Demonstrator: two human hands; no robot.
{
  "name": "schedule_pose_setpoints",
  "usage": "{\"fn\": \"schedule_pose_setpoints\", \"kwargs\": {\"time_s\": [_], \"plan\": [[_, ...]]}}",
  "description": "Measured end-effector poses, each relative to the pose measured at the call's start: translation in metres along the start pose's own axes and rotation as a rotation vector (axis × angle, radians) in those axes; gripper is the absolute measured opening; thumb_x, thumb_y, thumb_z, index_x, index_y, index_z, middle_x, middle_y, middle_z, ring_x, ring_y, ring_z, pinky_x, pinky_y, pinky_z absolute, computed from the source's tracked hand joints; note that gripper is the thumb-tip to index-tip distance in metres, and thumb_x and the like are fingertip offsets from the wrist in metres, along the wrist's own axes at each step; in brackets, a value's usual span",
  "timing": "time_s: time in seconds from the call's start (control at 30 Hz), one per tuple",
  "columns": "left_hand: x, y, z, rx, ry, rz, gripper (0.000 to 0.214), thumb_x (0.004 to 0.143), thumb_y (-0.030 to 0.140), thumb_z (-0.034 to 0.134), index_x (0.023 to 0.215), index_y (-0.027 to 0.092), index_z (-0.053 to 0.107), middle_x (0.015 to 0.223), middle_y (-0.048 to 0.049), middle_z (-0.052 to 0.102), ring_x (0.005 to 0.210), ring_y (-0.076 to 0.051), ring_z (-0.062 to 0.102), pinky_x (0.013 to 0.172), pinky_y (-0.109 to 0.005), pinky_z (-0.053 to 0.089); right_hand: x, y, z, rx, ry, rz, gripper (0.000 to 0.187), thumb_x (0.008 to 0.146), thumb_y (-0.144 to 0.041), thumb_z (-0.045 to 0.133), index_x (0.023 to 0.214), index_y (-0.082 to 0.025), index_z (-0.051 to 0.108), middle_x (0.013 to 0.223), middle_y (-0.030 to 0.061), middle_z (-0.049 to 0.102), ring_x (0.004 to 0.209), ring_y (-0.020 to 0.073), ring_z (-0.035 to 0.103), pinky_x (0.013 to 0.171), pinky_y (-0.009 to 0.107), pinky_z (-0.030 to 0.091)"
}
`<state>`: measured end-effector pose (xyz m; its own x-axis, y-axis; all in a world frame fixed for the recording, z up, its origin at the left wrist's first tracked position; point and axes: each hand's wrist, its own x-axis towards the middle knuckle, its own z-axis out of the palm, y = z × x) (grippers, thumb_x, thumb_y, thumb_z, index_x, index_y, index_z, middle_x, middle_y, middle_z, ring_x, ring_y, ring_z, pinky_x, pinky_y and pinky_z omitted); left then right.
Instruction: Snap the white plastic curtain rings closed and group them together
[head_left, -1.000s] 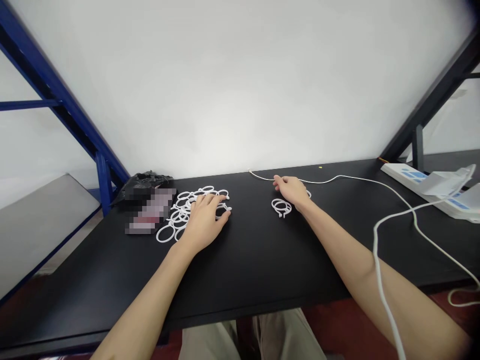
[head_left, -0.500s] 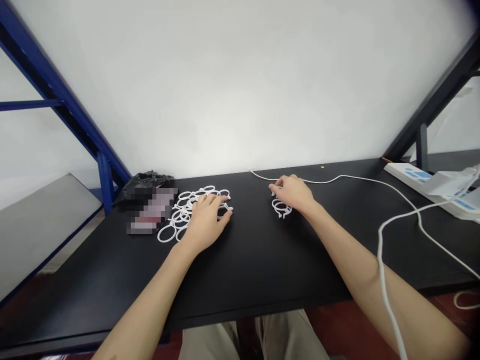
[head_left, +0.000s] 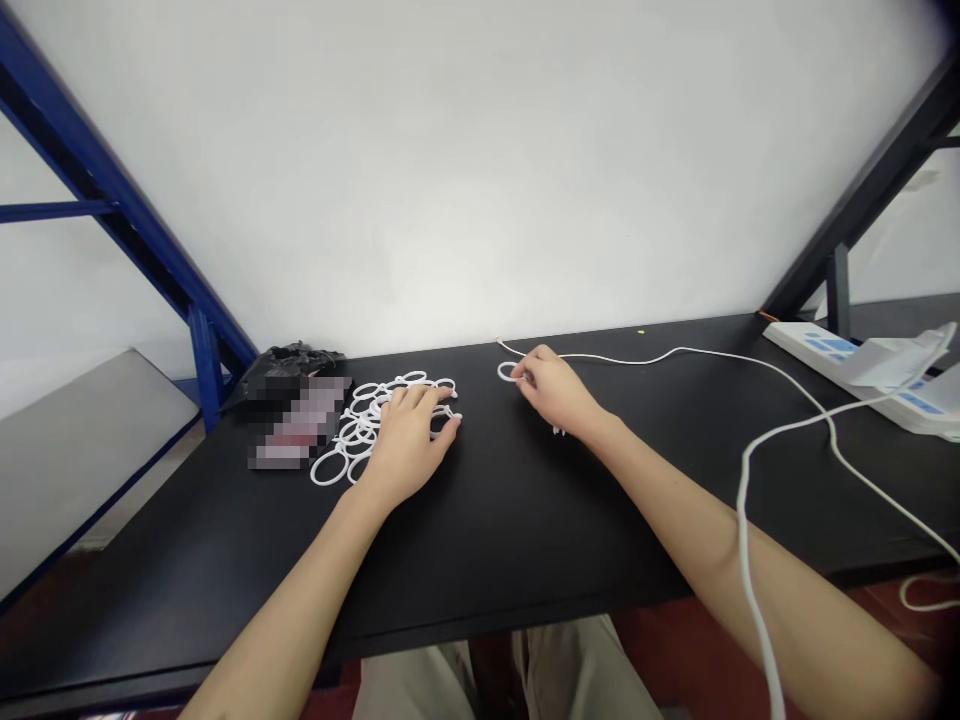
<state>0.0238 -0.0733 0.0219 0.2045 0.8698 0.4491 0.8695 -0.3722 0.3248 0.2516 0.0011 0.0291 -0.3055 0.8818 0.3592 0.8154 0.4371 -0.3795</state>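
A heap of several white plastic rings (head_left: 358, 418) lies on the black table (head_left: 510, 520). My left hand (head_left: 409, 435) rests flat on the heap's right side, fingers spread. To its right, my right hand (head_left: 553, 392) pinches a single white ring (head_left: 508, 372) between thumb and fingers, just above the tabletop. A small stack of white rings lies under that hand's wrist, with only a tip showing (head_left: 556, 431).
A thin white cable (head_left: 675, 356) runs along the table's back edge toward a white power strip (head_left: 862, 375) at the far right. A black crumpled bag (head_left: 296, 358) and a blurred packet (head_left: 296, 425) lie left of the heap. Blue shelf struts (head_left: 199, 350) rise at left.
My right hand has moved left from over the small stack and now pinches one ring. The left hand has stayed on the heap.
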Motion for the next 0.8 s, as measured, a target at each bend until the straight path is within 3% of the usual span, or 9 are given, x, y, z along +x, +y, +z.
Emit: {"fn": "schedule_pose_setpoints", "kwargs": {"time_s": [0.13, 0.27, 0.5, 0.8], "plan": [[0.001, -0.002, 0.0, 0.01, 0.063, 0.007, 0.042, 0.092, 0.034, 0.047, 0.133, 0.024, 0.048, 0.124, -0.0094, 0.057, 0.116, -0.028, 0.046, 0.101, -0.049, 0.035, -0.01, -0.026, 0.002, 0.211, -0.028, -0.357, 0.017, 0.086, -0.01, 0.054, 0.096, -0.019, 0.064, 0.103, 0.0064, 0.056, 0.086, 0.0156, 0.058, 0.082, 0.031, 0.048], [0.001, -0.002, 0.0, -0.012, 0.015, 0.05, 0.037, 0.095, 0.035, 0.045, 0.13, 0.024, 0.051, 0.123, -0.0078, 0.059, 0.113, -0.027, 0.047, 0.099, -0.046, 0.036, -0.021, -0.048, 0.002, 0.277, -0.082, -0.494, 0.022, 0.086, -0.006, 0.049, 0.098, -0.019, 0.062, 0.1, 0.0047, 0.056, 0.082, 0.0144, 0.056, 0.077, 0.028, 0.047], [-0.001, 0.008, -0.006, -0.076, -0.056, 0.123, 0.028, 0.09, 0.027, 0.047, 0.116, 0.026, 0.058, 0.117, -0.0042, 0.062, 0.107, -0.024, 0.051, 0.096, -0.043, 0.039, -0.024, -0.054, 0.003, 0.311, -0.072, -0.528, 0.024, 0.087, -0.005, 0.046, 0.099, -0.02, 0.06, 0.098, 0.0038, 0.055, 0.079, 0.0137, 0.055, 0.072, 0.026, 0.047], [0.0, 0.011, -0.01, -0.064, -0.047, 0.029, 0.033, 0.09, 0.038, 0.053, 0.12, 0.025, 0.057, 0.111, -0.004, 0.066, 0.103, -0.025, 0.051, 0.093, -0.043, 0.039, -0.025, -0.055, 0.002, 0.376, 0.017, -0.525, 0.026, 0.088, -0.007, 0.047, 0.105, -0.021, 0.061, 0.104, 0.0051, 0.055, 0.083, 0.0133, 0.057, 0.073, 0.026, 0.048]]}}
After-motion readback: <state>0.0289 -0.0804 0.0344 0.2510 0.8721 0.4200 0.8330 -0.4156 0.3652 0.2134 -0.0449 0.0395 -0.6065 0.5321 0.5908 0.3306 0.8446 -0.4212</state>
